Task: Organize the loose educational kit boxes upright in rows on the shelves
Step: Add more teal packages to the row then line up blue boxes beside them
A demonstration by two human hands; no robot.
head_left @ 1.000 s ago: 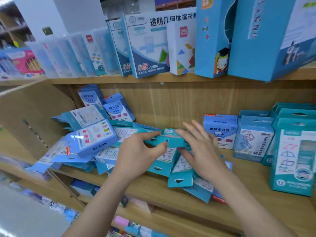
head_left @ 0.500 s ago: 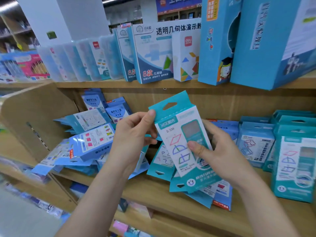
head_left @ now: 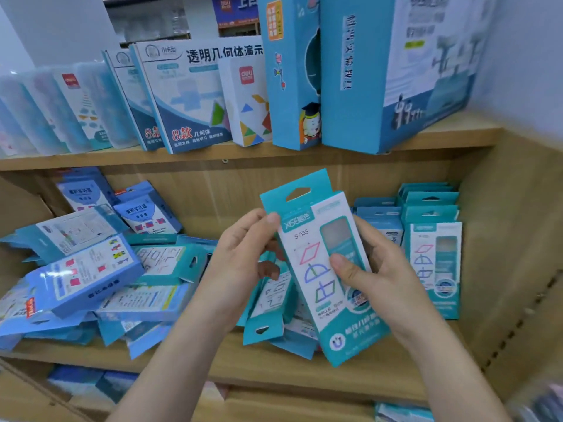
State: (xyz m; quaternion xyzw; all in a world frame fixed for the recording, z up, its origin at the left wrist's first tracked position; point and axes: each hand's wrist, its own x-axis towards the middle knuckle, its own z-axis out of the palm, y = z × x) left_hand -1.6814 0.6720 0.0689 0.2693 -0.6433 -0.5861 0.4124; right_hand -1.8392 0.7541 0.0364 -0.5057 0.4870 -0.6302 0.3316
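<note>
**Surface finishes.** The tall teal-and-white printed card box (head_left: 323, 269), pinched between the left hand (head_left: 240, 263) and the right hand (head_left: 377, 275), is showing a smooth, lightly glossy face. Left of the left hand, the flat blue card boxes (head_left: 82, 275) are throwing white glare and looking glossy. Right of the right hand, the upright teal card boxes (head_left: 432, 263) are showing the same smooth sheen. Beneath both hands, the pale wood-grain shelf board (head_left: 304, 370) is looking matt and smooth. Above the left hand, the frosted translucent plastic cases (head_left: 39, 114) are appearing cloudy. Above the right hand, the large blue cardboard carton (head_left: 396, 71) is looking smooth and semi-matt.
</note>
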